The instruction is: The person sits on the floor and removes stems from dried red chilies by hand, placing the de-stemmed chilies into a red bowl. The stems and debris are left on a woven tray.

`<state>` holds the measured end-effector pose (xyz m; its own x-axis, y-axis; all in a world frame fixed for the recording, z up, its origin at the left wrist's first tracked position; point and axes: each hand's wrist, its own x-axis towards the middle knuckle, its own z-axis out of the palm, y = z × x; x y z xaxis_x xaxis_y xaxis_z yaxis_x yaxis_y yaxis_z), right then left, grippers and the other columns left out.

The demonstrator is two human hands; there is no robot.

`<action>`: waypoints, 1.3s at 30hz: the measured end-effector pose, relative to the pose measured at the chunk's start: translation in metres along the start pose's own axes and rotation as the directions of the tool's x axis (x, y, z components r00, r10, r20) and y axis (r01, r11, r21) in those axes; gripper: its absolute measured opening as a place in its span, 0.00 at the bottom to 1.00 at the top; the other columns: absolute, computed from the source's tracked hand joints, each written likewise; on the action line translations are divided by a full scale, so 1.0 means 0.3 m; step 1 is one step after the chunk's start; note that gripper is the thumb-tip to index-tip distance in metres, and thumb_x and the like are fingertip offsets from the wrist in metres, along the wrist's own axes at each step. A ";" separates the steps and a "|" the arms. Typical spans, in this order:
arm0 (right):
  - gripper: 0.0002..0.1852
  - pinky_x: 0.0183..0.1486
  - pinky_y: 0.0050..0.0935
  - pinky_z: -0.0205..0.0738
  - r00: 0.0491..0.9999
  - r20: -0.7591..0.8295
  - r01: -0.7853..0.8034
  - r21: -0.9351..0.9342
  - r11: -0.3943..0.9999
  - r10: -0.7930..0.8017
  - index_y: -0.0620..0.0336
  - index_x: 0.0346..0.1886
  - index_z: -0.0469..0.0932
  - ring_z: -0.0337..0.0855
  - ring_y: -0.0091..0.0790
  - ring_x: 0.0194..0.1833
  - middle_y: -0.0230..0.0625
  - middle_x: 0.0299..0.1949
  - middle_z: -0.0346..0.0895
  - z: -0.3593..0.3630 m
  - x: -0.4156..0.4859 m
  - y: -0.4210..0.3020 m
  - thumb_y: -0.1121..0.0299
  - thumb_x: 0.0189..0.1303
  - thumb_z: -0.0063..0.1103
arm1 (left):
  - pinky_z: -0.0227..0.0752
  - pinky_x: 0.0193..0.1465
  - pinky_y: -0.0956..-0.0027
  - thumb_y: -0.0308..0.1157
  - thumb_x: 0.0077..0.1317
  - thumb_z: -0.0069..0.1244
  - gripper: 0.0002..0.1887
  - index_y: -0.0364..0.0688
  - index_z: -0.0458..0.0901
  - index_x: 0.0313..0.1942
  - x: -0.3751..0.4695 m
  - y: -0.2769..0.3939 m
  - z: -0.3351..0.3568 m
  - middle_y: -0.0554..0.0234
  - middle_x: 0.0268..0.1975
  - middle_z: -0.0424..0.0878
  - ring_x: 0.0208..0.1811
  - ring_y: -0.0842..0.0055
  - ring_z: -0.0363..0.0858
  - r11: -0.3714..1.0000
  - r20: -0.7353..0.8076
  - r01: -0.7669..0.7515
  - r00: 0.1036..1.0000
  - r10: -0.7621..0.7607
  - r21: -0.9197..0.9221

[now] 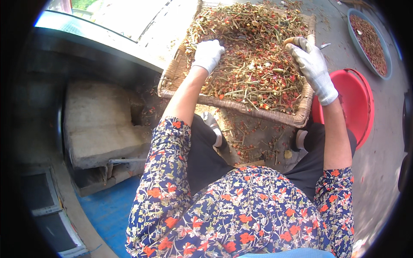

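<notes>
A large rectangular woven wicker basket (pixel 274 116) lies before me, heaped with dry stems and red and yellowish plant bits (pixel 258 74). My left hand (pixel 209 55), in a white knitted glove, is curled at the heap's left side; whether anything is inside its fingers cannot be told. Over the basket's right rim is my right hand (pixel 306 61), in a white glove with soiled fingers. Its fingers are bent around what seems to be a small tool, whose metal tip (pixel 325 46) sticks out beyond the knuckles.
A red plastic basin (pixel 355 100) stands right of the basket, by my right leg. Further back at the right is a blue-grey basin (pixel 388 69) of reddish-brown pieces. A concrete block (pixel 100 122) sits at the left, above a blue surface (pixel 109 209). Plant scraps litter the ground (pixel 251 142) between my feet.
</notes>
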<state>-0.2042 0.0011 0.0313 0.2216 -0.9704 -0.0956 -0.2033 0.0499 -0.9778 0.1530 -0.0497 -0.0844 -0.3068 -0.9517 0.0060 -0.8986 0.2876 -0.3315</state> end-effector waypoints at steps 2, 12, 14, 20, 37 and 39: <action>0.13 0.32 0.16 0.67 1.000 -0.004 -0.012 0.032 0.999 0.013 0.63 0.57 0.83 0.71 0.11 0.30 0.18 0.33 0.77 -0.004 -0.001 0.004 0.65 0.79 0.62 | 0.85 0.51 0.53 0.37 0.71 0.55 0.09 0.56 0.94 0.43 0.016 0.010 0.038 0.58 0.43 0.91 0.49 0.59 0.92 0.998 -0.012 0.056 0.998 -0.056 0.027; 0.13 0.36 0.18 0.70 0.999 -0.041 0.014 -0.008 1.000 -0.014 0.63 0.56 0.84 0.73 0.13 0.33 0.20 0.34 0.80 -0.014 0.006 0.010 0.64 0.79 0.61 | 0.85 0.48 0.58 0.31 0.70 0.60 0.06 0.44 0.93 0.43 -0.009 -0.020 -0.041 0.56 0.42 0.93 0.42 0.67 0.92 0.860 0.084 0.035 0.996 0.008 -0.509; 0.13 0.37 0.19 0.71 1.000 -0.012 -0.006 -0.060 0.998 0.005 0.63 0.56 0.84 0.74 0.14 0.34 0.21 0.35 0.80 -0.002 0.025 0.019 0.64 0.79 0.62 | 0.85 0.48 0.65 0.36 0.72 0.64 0.11 0.42 0.91 0.49 -0.014 0.001 -0.082 0.61 0.44 0.93 0.42 0.73 0.90 0.477 0.237 0.227 0.971 -0.038 -0.849; 0.16 0.35 0.19 0.71 0.995 0.087 -0.049 0.073 0.996 0.042 0.61 0.59 0.83 0.73 0.13 0.31 0.22 0.36 0.82 0.054 0.004 0.009 0.62 0.76 0.67 | 0.87 0.45 0.74 0.42 0.77 0.63 0.20 0.36 0.84 0.59 -0.064 0.182 -0.369 0.58 0.48 0.93 0.40 0.81 0.90 -0.196 0.182 0.182 0.983 0.019 -0.964; 0.12 0.27 0.21 0.71 0.997 0.074 -0.069 0.578 0.813 0.032 0.54 0.45 0.82 0.82 0.19 0.28 0.25 0.33 0.80 0.084 0.043 0.062 0.57 0.78 0.58 | 0.85 0.59 0.62 0.38 0.75 0.56 0.18 0.50 0.87 0.63 -0.108 0.138 -0.297 0.55 0.55 0.91 0.54 0.64 0.92 0.763 -0.140 0.015 0.980 -0.138 -0.647; 0.12 0.29 0.22 0.74 0.995 0.078 -0.004 0.696 0.718 -0.069 0.56 0.47 0.83 0.87 0.25 0.34 0.32 0.38 0.85 0.058 0.052 0.068 0.59 0.78 0.56 | 0.85 0.51 0.52 0.36 0.70 0.56 0.10 0.52 0.88 0.49 -0.106 0.036 -0.184 0.53 0.42 0.89 0.47 0.55 0.90 0.920 -0.157 0.055 0.980 -0.124 -0.388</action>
<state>-0.1884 -0.0089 0.0068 0.3088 -0.9502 -0.0417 0.5163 0.2043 -0.8317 0.1357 -0.0105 -0.0361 -0.2382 -0.9513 0.1955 -0.9652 0.2543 0.0611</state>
